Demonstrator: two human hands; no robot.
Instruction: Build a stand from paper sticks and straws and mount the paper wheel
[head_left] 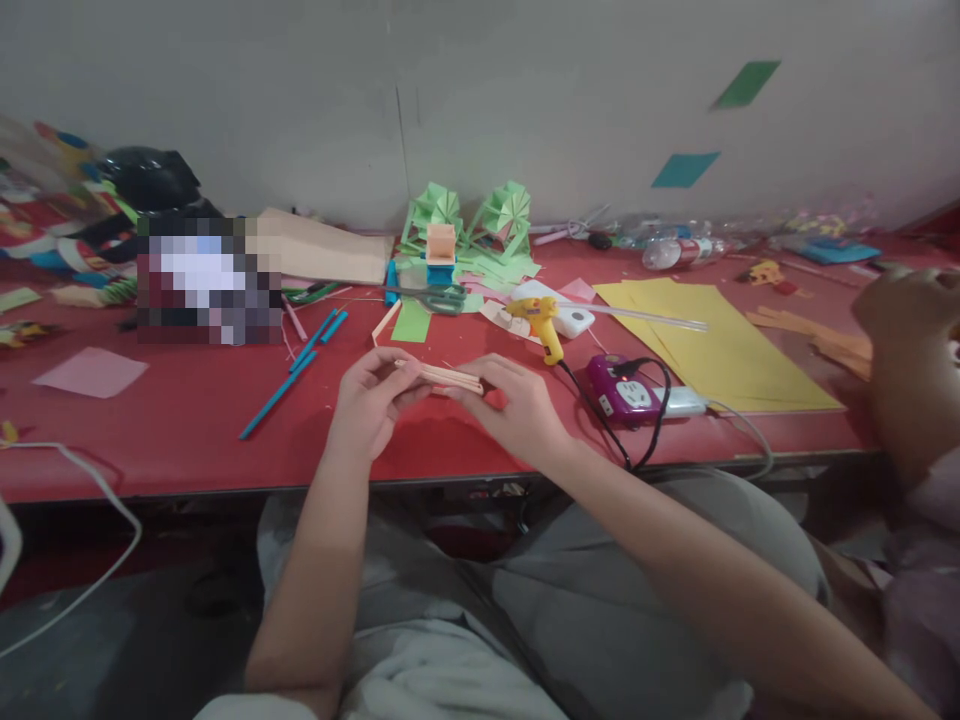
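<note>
My left hand (371,400) and my right hand (514,405) both hold a bundle of thin wooden sticks (446,376) between them, just above the front part of the red table (187,420). The left fingers pinch the bundle's left end. The right fingers close over its right end. A yellow glue gun (541,322) lies just beyond my right hand, its black cord running toward a purple power strip (626,390).
Scissors (442,297), green folded paper pieces (480,225), blue paper sticks (300,365), yellow paper sheets (720,345) and a pink sheet (91,372) lie on the table. Another person's hand (911,340) is at the right edge. A white cable (90,480) hangs at left.
</note>
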